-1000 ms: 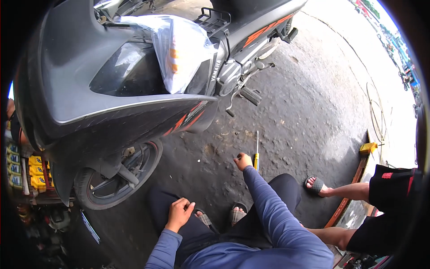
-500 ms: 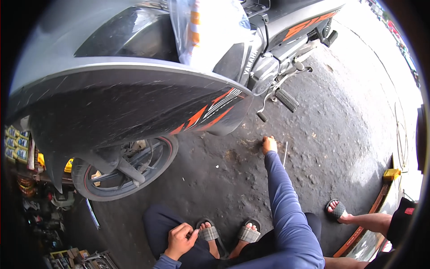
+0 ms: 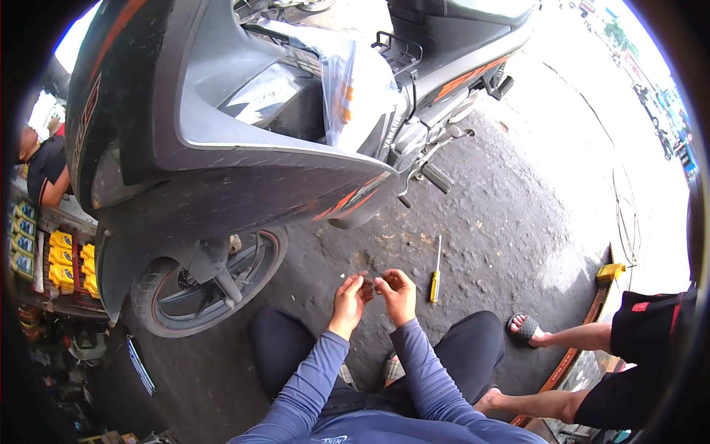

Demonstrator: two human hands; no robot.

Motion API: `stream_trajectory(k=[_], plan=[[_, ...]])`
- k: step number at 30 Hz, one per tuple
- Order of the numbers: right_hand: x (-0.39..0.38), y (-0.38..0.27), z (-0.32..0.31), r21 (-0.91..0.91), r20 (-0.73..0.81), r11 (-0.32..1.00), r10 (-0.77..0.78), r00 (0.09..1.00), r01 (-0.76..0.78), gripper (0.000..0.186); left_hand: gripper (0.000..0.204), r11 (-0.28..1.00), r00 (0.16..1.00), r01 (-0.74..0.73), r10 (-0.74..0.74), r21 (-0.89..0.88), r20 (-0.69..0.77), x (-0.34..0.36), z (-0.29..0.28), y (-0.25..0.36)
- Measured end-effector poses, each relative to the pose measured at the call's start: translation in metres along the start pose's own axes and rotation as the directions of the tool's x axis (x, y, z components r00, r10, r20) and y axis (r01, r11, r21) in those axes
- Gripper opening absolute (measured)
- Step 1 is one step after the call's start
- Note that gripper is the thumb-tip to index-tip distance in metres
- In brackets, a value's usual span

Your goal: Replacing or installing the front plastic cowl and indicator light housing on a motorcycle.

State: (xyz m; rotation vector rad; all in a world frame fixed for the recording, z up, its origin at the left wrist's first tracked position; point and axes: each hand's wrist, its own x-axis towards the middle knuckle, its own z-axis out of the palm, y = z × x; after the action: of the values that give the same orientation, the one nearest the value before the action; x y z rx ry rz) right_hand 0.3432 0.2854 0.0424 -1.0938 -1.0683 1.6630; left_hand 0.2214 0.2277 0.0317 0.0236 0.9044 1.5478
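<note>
Above my lap, close in front of the motorbike, my two hands come near each other. My left hand (image 3: 348, 305) is closed, its fingers curled in toward the thumb. Across a small gap, the thumb and fingertips of my right hand (image 3: 398, 297) press together. Whatever they hold is too small to make out. On the dark ground right of my right hand lies a screwdriver (image 3: 435, 285) with a yellow handle, its thin shaft pointing away from me. The grey-black motorbike (image 3: 251, 177) with orange stripes stands just beyond; its front wheel (image 3: 211, 285) is left of my hands.
A bystander's sandalled foot (image 3: 523, 327) is at the right, by a long orange-edged board (image 3: 573, 355). Yellow bottles (image 3: 61, 259) line a shelf at the left, near another person (image 3: 48, 166). A clear plastic bag (image 3: 340, 96) hangs on the bike.
My right hand has drawn back from the ground toward my lap, and my left hand has lifted off my knee to meet it. The view has tilted up, showing the screwdriver's handle.
</note>
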Motion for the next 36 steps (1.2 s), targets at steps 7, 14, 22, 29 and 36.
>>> stream_trajectory(k=[7,14,22,29,36], plan=[[-0.053,-0.139,0.017,0.214,0.074,0.905,-0.39,0.918,0.367,0.026,0.018,0.885,0.889,-0.339,0.191,0.318,0.416,-0.092,0.123,0.087],[-0.076,-0.215,0.024,-0.147,0.274,0.713,-0.637,0.721,0.686,0.028,0.017,0.943,0.861,-0.085,-0.093,0.322,0.499,-0.12,0.154,0.145],[-0.103,-0.269,0.036,0.174,0.364,0.945,-0.322,0.874,0.276,0.013,0.012,-0.024,0.414,-0.886,0.41,0.463,0.813,-0.183,0.21,0.173],[-0.111,-0.3,0.053,0.1,0.362,0.749,-0.64,0.677,0.655,0.015,0.013,-0.058,0.375,-0.895,0.439,0.442,0.816,-0.2,0.225,0.189],[-0.112,-0.335,0.063,-0.105,0.414,0.406,-0.812,0.41,0.908,0.023,0.025,-0.289,0.249,-0.888,0.355,0.359,0.901,-0.202,0.249,0.217]])
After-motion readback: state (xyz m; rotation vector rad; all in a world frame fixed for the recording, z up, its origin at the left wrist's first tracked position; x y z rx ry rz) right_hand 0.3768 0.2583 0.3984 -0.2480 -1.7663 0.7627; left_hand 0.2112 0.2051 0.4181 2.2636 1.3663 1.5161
